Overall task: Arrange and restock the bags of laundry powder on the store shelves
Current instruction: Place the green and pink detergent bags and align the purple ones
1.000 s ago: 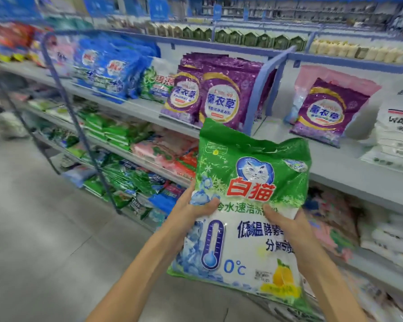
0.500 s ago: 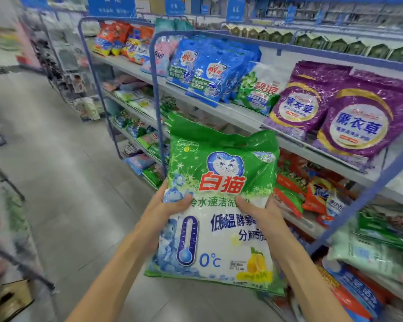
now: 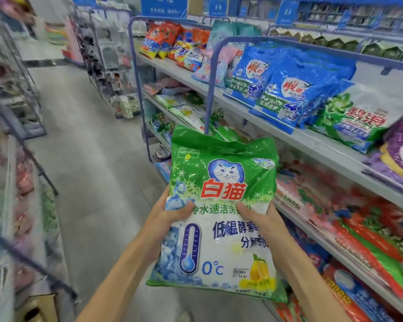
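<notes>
**Item in hand:** one bag [image 3: 221,173] of laundry powder, green above and white below.
- Front reads 白猫 in red blocks under a blue cat-face badge.
- Below that is 冷水速洁洗, with the end of the line covered by my right thumb, then 低温酵素.
- It also shows a blue thermometer, "0°C" and a lemon picture at the lower right.
- A small price sticker sits beside the lemon. I read it as 15.00, though not surely.

**Position:** upright, face toward me, out in the aisle above the floor [image 3: 91,147]. It is in front of the shelves [image 3: 312,140] on my right and rests on none of them.

**Hands:** left hand [image 3: 170,212] grasping the bag's left edge at mid-height, thumb laid across the front. Right hand [image 3: 258,214] grasping the right edge the same way.

**Top shelf, far to near:**
- orange bags [image 3: 163,43] — lettering too blurred to read
- pale pink bags [image 3: 228,56]
- blue bags [image 3: 286,96], standing, with a red-and-white logo I cannot make out and a large "4"
- a green-and-white bag [image 3: 358,119] marked 碧浪 in red
- purple bags [image 3: 398,156] at the frame edge

**Shelf below:** red-and-green bags [image 3: 370,233] lying flat, print blurred.

**Overhead:** blue signs [image 3: 163,5], text unreadable.

**Left of aisle:** a second rack [image 3: 14,159], blurred, and a cardboard box [image 3: 40,307] in the bottom corner.
</notes>
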The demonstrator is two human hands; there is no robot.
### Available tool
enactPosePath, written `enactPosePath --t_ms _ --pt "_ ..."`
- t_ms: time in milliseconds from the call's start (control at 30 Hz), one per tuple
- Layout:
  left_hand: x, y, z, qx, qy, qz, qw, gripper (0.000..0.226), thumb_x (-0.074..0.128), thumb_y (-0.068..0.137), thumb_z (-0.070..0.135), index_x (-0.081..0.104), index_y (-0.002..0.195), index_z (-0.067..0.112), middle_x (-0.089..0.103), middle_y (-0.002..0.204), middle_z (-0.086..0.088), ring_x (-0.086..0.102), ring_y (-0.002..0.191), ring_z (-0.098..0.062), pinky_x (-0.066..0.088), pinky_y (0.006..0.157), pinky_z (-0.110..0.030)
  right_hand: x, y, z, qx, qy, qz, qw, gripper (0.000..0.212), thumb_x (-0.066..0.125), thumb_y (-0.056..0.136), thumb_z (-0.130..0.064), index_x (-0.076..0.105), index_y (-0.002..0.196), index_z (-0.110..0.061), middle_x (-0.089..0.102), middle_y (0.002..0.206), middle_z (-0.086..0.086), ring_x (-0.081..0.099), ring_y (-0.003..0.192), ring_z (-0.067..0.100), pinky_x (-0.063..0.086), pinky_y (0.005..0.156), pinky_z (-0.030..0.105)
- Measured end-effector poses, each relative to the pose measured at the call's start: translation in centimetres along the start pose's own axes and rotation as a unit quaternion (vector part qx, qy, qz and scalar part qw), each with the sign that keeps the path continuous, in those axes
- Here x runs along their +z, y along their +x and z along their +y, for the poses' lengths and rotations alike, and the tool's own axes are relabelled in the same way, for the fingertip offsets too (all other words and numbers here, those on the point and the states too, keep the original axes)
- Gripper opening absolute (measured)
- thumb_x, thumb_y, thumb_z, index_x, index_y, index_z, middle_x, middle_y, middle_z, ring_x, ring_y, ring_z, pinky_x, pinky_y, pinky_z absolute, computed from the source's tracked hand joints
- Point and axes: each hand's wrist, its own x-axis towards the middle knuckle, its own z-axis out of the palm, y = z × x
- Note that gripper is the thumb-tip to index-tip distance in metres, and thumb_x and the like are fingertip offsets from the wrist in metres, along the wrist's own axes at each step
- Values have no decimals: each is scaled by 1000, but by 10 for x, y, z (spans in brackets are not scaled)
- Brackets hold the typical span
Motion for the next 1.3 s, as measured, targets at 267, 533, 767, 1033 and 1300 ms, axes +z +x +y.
enactPosePath --t_ms 267,533,767,1033,1300 --pt "-83 119 50 -4 15 56 998 50 73 82 16 58 130 23 78 107 -5 77 92 -26 61 68 -35 83 147 -27 0 1 -48 999 85 84 71 -48 46 145 -33 68 130 -11 62 121 15 41 110 43" --pt "-175 221 88 -12 -13 96 995 42 71 90 14 59 127 29 77 111 -6 75 99 -30 60 83 -42 171 278 -46 10 -13 -96 995 93 89 67 -52 45 147 -32 67 130 -13 62 119 11 47 95 34" --pt "-284 328 129 -18 -8 81 996 50 75 83 19 58 129 26 75 117 -9 73 104 -35 55 95 -53 271 399 -55 29 -16 -83 996 69 81 81 -36 48 141 -30 68 128 -11 64 104 2 47 83 23" --pt "-380 457 179 -62 9 26 998 55 78 84 19 54 134 25 74 119 -12 73 104 -38 54 94 -56 360 507 -74 49 18 -21 998 59 79 85 -34 49 135 -31 66 105 -22 57 93 -4 42 78 26" --pt "-425 595 202 -94 35 1 995 44 72 87 13 59 127 25 80 101 1 77 88 -19 61 71 -33 402 618 -84 66 27 16 997 79 80 77 -43 43 145 -33 67 127 -15 60 121 13 42 96 35"
